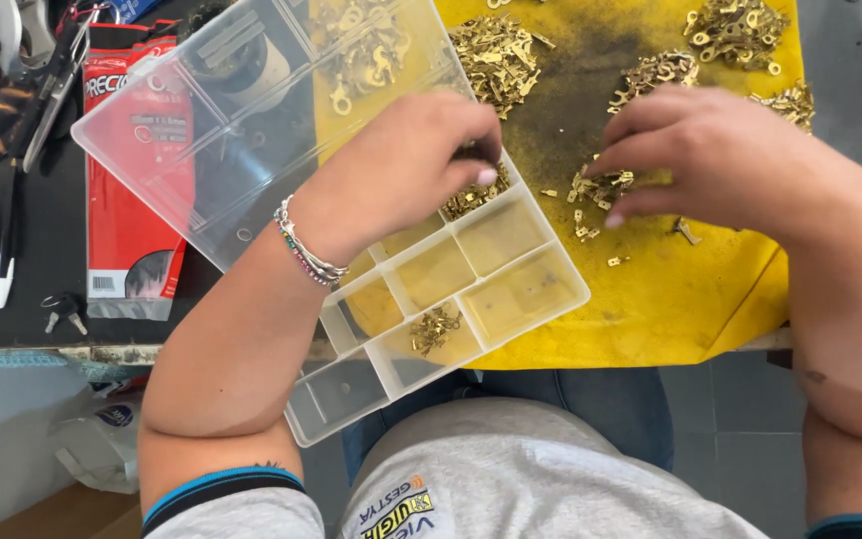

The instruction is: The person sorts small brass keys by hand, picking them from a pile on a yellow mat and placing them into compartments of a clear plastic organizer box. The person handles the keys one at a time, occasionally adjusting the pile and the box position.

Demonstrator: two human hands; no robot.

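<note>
Clear plastic, divided into many small compartments: organizer box [251, 130], tilted across the near edge of the table, one corner jutting past that edge toward the person's lap.

Head view, all places taken from the box:

- Over its middle, left hand [406, 165], knuckles up, fingers curled together and pinched downward into a compartment holding a small heap of brass terminals [473, 198]; cannot tell whether anything is actually caught between the fingertips.
- On the left wrist, just above the box's middle cells, beaded and metal bracelets [306, 255].
- In a cell near its front corner, a second small cluster of brass pieces [434, 327]; neighbouring cells seen through to yellow beneath.
- In its far cells, more gold ring-shaped terminals [361, 45].
- Beneath and to the right, yellow cloth [670, 299], smudged dark in the centre.
- Right of the box on that cloth, right hand [720, 155], palm down, fingers bent and spread slightly apart, fingertips resting on a loose scatter of brass terminals [599, 190].
- Farther beyond, near the cloth's far edge, several separate piles of the same brass parts [496, 55].
- Under its left part, red packet [127, 200] lying flat on the dark tabletop.
- Well left of it, pliers [52, 80] and a small pair of keys [64, 311].
</note>
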